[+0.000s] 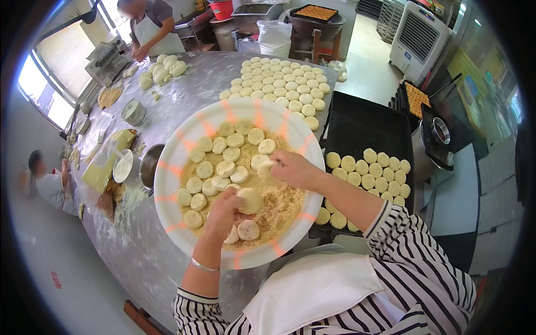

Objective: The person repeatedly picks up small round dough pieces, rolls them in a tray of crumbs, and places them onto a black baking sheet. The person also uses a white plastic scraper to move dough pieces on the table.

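Note:
A large round white basin with orange streaks on its rim holds pale dough discs lying on yellowish crumbs. Over the lower middle of the basin, my left hand grips a crumb-coated dough disc by its edge. Further right and higher, my right hand holds another coated disc, blurred at its edges. Two or more plain discs lie just below my left hand. Right of the basin, a black baking tray carries rows of coated discs.
Rows of plain dough discs cover the metal table beyond the basin. A metal bowl and a container of white flour stand at the left. A person works beside dough lumps; another person is at far left.

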Action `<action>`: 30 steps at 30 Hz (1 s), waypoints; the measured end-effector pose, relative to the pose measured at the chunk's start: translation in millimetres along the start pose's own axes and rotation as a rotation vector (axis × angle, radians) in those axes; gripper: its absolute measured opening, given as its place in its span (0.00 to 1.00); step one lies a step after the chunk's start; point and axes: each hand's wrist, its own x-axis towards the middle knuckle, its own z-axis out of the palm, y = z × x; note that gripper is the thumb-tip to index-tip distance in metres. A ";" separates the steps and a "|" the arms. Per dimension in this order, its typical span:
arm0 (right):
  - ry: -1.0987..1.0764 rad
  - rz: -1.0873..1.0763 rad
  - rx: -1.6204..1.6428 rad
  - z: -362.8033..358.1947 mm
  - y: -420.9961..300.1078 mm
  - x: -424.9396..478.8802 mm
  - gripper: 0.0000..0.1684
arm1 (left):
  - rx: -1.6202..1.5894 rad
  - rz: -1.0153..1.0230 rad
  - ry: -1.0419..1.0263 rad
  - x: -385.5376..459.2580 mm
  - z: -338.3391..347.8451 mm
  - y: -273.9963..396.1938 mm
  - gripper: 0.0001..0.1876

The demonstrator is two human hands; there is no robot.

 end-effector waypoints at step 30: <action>0.174 -0.058 0.767 -201.2 139.5 -77.9 0.24 | 0.110 0.043 -0.329 102.4 193.7 78.8 0.18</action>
